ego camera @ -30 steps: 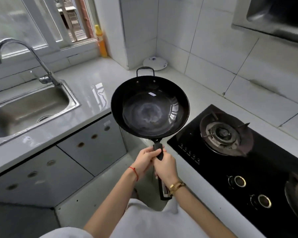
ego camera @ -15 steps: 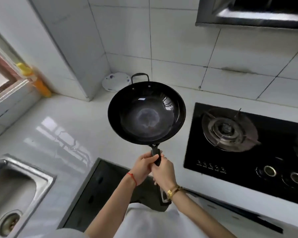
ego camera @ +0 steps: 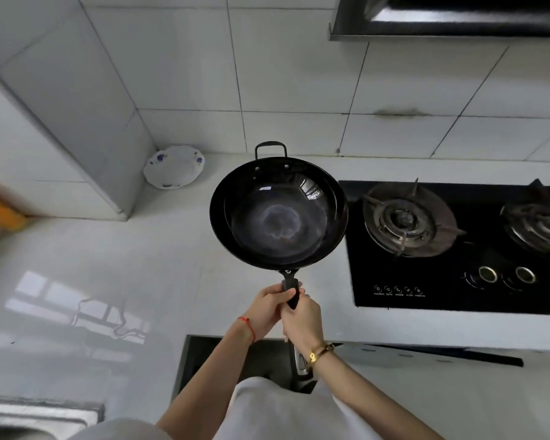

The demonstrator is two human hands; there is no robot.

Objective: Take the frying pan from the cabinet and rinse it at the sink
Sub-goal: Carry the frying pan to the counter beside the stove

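White tiled counter [ego camera: 108, 281] runs from sink corner [ego camera: 38, 411], near left, to stove [ego camera: 458, 249] with two burners. One frying pan [ego camera: 278, 214] hangs above the counter, left hand [ego camera: 267, 308] and right hand [ego camera: 302, 322] both wrapped tight round its long handle [ego camera: 291, 292]. It looks rigid and heavy, likely front-weighted; one loop handle [ego camera: 270, 147] offers a second hold. One plate [ego camera: 173, 166] leans far back.

Glossy dark metal frying pan [ego camera: 278, 214]; polished white worktop [ego camera: 108, 281]; shiny black glass hob [ego camera: 426, 281]; brushed steel sink [ego camera: 38, 411].
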